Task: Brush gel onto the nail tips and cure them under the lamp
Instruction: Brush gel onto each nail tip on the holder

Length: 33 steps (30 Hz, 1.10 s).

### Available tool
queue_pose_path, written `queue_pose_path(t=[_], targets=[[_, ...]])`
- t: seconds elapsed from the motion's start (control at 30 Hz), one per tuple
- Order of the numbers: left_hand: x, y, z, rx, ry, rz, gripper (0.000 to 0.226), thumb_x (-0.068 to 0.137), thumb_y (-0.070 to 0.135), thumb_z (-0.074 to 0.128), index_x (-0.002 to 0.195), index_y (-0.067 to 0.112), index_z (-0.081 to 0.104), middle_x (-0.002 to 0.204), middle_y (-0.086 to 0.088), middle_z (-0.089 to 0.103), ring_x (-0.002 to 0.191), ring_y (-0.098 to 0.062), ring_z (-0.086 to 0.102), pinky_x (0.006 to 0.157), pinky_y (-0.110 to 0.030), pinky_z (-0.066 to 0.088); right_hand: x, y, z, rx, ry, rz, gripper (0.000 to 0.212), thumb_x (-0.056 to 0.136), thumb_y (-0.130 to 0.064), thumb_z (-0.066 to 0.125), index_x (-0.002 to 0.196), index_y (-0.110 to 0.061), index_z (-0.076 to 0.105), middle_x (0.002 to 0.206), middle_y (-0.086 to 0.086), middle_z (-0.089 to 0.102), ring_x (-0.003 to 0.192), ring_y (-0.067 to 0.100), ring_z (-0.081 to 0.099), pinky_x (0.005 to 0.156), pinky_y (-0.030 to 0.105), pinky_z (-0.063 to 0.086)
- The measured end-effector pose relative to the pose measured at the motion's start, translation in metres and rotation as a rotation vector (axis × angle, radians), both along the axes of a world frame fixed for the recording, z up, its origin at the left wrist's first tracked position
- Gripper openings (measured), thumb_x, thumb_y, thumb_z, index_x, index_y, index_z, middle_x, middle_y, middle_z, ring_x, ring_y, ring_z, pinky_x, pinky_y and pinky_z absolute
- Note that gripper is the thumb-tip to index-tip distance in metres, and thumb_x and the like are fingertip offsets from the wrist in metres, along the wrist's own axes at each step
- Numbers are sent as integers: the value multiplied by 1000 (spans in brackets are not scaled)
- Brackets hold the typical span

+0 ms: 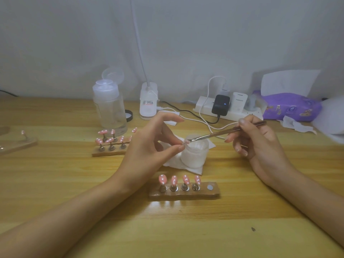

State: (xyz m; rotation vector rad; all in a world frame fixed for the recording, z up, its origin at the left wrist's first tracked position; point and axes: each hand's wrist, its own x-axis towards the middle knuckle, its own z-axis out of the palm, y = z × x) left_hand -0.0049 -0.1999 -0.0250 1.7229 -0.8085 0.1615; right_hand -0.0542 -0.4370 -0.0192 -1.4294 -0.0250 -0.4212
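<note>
- The right hand point(260, 146) grips a slim brush point(223, 131) like a pen, thumb and fingers curled round the rear half of its handle. This grip probably gives fine control of the tip.
- The brush's long axis runs from upper right down to lower left. The handle end points away to the right, and the bristles point left, over the mouth of an open white jar point(194, 155).
- The left hand point(149, 144) meets the bristles there. Its thumb and forefinger pinch a small pale piece point(184, 143) at the jar's rim, and the other fingers fan upward. The piece is too small to identify, though it may be a nail tip held up for coating.
- The jar stands on a folded tissue point(186, 169), likely there to catch drips.
- Nearer the person lies a wooden holder point(186, 195) carrying four pink nail tips point(174, 180). Each stands upright on a metal peg with its painted face towards the viewer. A fifth spot, a bare magnet point(210, 187) at the right end, is vacant.
- A second holder point(108, 153) with more pink tips sits to the left, behind the left hand.
- At the back of the wooden surface point(186, 229), well apart from the hands, stands a white gooseneck lamp point(148, 103).
</note>
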Motion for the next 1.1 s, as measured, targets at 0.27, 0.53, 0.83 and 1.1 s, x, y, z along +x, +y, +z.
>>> queue_pose_path(t=[0.27, 0.53, 0.83, 1.1], targets=[[1, 2, -1, -1, 27, -7, 45, 81, 13, 79, 120, 25, 59, 78, 3, 70, 83, -12, 71, 66, -22, 53, 0, 0, 0, -7, 0, -8, 22, 96, -25, 50, 75, -18, 52, 65, 8, 69, 44, 12, 48, 41, 17, 34], [2, 2, -2, -25, 59, -22, 48, 79, 11, 81, 120, 25, 59, 77, 1, 71, 79, -14, 71, 66, -26, 55, 0, 1, 0, -23, 1, -16, 22, 98, -23, 49, 78, -16, 50, 64, 7, 69, 44, 12, 48, 40, 17, 33], [1, 2, -3, -48, 79, -28, 50, 77, 13, 83, 120, 24, 60, 76, 0, 70, 79, -16, 72, 73, -37, 60, -1, -1, 0, -26, -5, -23, 23, 98, -23, 49, 76, -18, 51, 63, 7, 68, 45, 10, 49, 39, 15, 33], [1, 1, -3, -41, 84, -23, 49, 77, 15, 82, 119, 25, 60, 75, 2, 69, 79, -17, 72, 73, -41, 59, 0, 1, 1, -32, 1, -18, 27, 98, -22, 50, 71, -22, 54, 63, 8, 68, 45, 12, 48, 39, 16, 32]])
